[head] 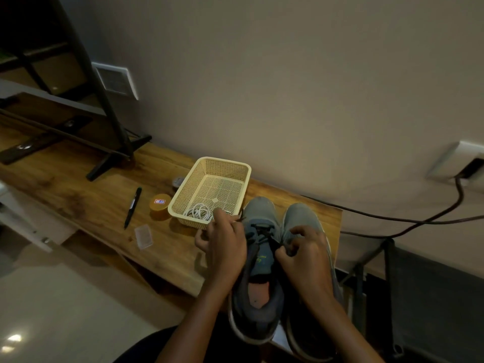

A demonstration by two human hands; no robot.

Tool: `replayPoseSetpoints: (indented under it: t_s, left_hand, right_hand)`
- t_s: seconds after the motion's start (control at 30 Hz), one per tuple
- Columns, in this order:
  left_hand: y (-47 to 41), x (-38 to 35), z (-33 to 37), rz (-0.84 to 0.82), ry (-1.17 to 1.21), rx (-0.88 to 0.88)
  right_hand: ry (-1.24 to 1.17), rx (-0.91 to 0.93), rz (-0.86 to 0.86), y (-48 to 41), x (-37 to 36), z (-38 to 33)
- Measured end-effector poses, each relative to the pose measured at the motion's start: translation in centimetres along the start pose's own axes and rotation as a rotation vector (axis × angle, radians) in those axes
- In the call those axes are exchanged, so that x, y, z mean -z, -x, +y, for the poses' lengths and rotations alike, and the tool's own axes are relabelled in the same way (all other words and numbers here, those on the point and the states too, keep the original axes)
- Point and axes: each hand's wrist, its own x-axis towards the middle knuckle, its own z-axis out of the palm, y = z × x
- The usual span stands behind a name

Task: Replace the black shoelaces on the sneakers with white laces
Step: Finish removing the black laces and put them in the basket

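Two grey sneakers stand side by side at the near edge of the wooden table (78, 200), toes towards 12 o'clock. The left sneaker (258, 260) carries a black lace (262, 230) through its upper eyelets. The left hand (225, 244) pinches one end of this lace at the shoe's 10 o'clock. The right hand (306, 255), lying over the right sneaker (301, 217), curls its fingers round the lace beside the tongue. At 10 o'clock from the shoes sits a cream mesh basket (209, 161) with coiled white laces (199, 212) in its near corner. At the basket's 9 o'clock are an orange round tin (159, 204) and a black pen (133, 208), and at 7 o'clock a clear plastic case (143, 235).
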Motion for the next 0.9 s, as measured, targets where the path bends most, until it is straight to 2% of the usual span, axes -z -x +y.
replayPoseSetpoints:
  t_s: [0.13, 0.23, 0.33, 0.4, 0.47, 0.53, 0.67, 0.9]
  left_hand:
    - [-1.3, 1.3, -0.4, 0.106, 0.177, 0.161]
    - [-0.7, 2.4, -0.2, 0.118, 0.126, 0.06]
    - [0.9, 2.5, 0.1, -0.064, -0.068, -0.121]
    - [2.0, 1.8, -0.4, -0.206, -0.259, -0.161]
    - [2.5, 0.7, -1.0, -0.24, -0.408, -0.163]
    - [2.8, -0.1, -1.6, -0.165, -0.467, -0.169]
    - [2.5, -1.0, -2.3, -0.026, -0.48, -0.225]
    - [2.5, -1.7, -2.7, 0.14, -0.421, -0.262]
  right_hand:
    - [-0.006, -0.01, -0.076, -0.4, 0.2, -0.2]
    - [0.008, 0.043, -0.088, -1.4, 1.2, -1.2]
    - [0.107, 0.153, -0.194, -3.2, 1.1, -2.1]
    - [0.222, 0.203, -0.312, -4.3, 0.3, -2.6]
    - [0.324, 0.216, -0.384, -4.8, -0.5, -3.0]
    - [0.385, 0.221, -0.407, -4.9, -1.1, -3.2]
    - [0.393, 0.254, -0.348, -4.9, -1.4, -3.2]
    - [0.144, 0.131, -0.242, -5.4, -1.3, -2.2]
